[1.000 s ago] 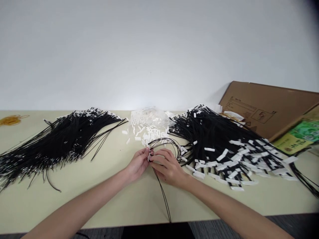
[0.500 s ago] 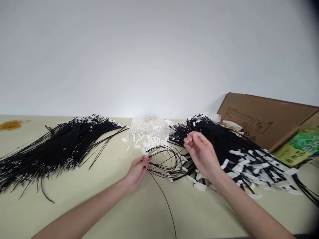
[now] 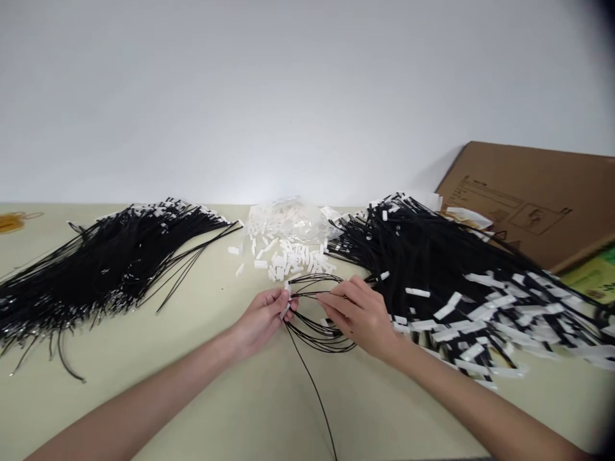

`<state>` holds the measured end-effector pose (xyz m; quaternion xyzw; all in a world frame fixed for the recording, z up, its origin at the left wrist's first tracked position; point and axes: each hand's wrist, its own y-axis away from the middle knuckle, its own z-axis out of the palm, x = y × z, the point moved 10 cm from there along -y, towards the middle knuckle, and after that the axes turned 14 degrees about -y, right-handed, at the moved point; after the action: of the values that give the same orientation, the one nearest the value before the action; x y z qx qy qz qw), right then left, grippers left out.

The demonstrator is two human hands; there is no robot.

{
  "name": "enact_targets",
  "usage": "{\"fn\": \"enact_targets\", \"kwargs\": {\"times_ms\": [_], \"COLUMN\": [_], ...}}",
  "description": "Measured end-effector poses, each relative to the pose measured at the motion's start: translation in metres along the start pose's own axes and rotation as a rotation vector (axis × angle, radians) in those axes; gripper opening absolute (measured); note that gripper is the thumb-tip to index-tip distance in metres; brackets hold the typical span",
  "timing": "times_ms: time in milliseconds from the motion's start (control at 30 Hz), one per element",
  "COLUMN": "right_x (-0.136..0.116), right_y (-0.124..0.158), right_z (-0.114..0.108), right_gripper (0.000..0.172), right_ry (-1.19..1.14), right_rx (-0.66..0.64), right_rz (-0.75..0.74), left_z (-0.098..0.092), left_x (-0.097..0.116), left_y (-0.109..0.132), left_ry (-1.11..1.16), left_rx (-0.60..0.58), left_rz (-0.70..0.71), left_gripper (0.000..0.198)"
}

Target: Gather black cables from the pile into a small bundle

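Note:
Near the middle of the table, my left hand [image 3: 262, 320] is closed on a slim white plastic connector [image 3: 287, 287]. Thin black wires [image 3: 319, 339] loop out of it to the right, and one long strand [image 3: 314, 388] trails toward the table's front edge. My right hand [image 3: 362, 314] pinches one of the black wires [image 3: 307, 294] just right of the connector; its fingertips partly hide the wire's end. Loose white connectors [image 3: 293, 258] lie scattered just beyond both hands.
A big bundle of black wires [image 3: 129, 250] covers the left side. Another pile of wires [image 3: 418, 256] with white tags [image 3: 500, 310] fills the right. A clear plastic bag [image 3: 288, 221] stands by the wall. Cardboard [image 3: 533, 198] leans at the right; yellow bands [image 3: 12, 222] lie far left.
My right hand has come down and left from above the loops to close beside the left hand. The left hand keeps its hold on the connector. The view has shifted slightly.

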<state>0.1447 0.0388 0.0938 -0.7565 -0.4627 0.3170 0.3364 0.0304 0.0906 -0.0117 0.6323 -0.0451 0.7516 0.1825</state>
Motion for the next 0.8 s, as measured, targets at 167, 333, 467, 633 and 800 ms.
{"fn": "enact_targets", "kwargs": {"times_ms": [167,333,467,633,800], "right_x": [0.0039,0.0018,0.0053,0.0092,0.0064], "right_y": [0.0020,0.0007,0.0027,0.0015,0.0005], "right_z": [0.0002,-0.0003,-0.0001,0.0004,-0.0008], "right_gripper": [0.012,0.010,0.010,0.010,0.011], "right_ry": [-0.069,-0.096,-0.124,-0.160,-0.146], "right_rx": [0.012,0.007,0.014,0.017,0.023], "right_rz": [0.025,0.048,0.082,0.121,0.104], "left_z": [0.0024,0.0018,0.0034,0.0044,0.0054], "left_x": [0.0013,0.0006,0.0015,0.0020,0.0033], "left_y": [0.0015,0.0021,0.0023,0.0029,0.0039], "left_ry": [-0.019,-0.022,-0.036,-0.063,-0.098], "left_rx": [-0.003,0.011,-0.009,-0.013,-0.012], "left_rz": [-0.008,-0.024,-0.013,-0.006,-0.002], "left_gripper": [0.022,0.024,0.025,0.025,0.026]}}
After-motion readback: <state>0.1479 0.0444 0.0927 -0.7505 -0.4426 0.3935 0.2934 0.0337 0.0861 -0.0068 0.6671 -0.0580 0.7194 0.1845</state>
